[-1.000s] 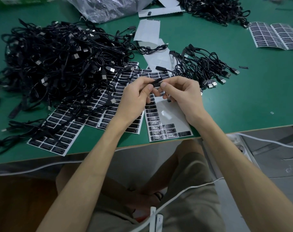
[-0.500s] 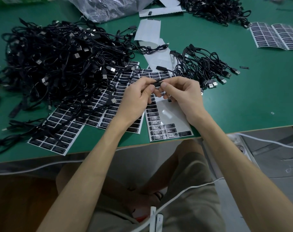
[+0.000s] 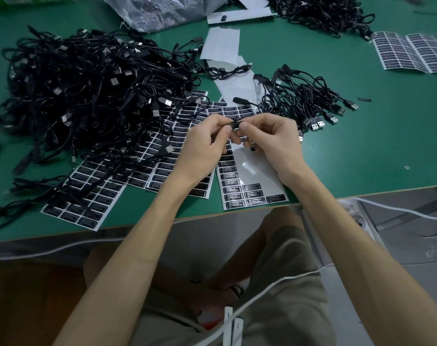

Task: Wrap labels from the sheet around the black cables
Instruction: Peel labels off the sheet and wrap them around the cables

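Head view: my left hand [image 3: 205,148] and right hand [image 3: 272,141] pinch a black label [image 3: 236,125] together above the near sheet [image 3: 259,176].

Cable heap [image 3: 87,96] left; bare table [image 3: 374,151] right

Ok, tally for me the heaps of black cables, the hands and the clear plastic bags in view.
Cable heaps: 3 (large left heap, small right bundle, far heap)
Hands: 2 (left hand, right hand, both pinching one cable)
Bags: 1 (clear plastic bag)
Total: 6
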Demonstrator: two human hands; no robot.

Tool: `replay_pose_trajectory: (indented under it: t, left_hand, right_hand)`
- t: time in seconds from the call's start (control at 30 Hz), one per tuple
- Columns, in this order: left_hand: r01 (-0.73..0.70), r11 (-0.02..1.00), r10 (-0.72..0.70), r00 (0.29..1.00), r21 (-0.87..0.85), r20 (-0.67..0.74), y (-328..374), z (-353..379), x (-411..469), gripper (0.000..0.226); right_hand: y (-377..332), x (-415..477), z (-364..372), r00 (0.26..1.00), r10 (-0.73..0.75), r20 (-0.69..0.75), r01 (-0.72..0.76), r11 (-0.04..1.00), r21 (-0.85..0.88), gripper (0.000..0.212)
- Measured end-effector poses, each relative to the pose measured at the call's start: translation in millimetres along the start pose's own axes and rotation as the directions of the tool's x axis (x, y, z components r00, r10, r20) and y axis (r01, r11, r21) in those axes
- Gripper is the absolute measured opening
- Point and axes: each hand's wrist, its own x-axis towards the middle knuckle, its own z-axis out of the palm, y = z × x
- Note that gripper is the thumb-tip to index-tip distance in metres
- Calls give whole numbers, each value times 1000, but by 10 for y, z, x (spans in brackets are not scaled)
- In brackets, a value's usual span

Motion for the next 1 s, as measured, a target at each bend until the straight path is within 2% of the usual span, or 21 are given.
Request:
replay_pose_trajectory:
  t: [0.37,1.0]
  left_hand:
    - [-6,1000,6,1000,1,-2,24,-9,-15,9]
    - [0,998,4,996,57,-85,47,0,-29,10]
  right_hand:
    - [-7,-5,21,1000,-6,6,6,999,-48,13]
    - [-91,-36,48,1000,3,-5,-4,991,-133,15]
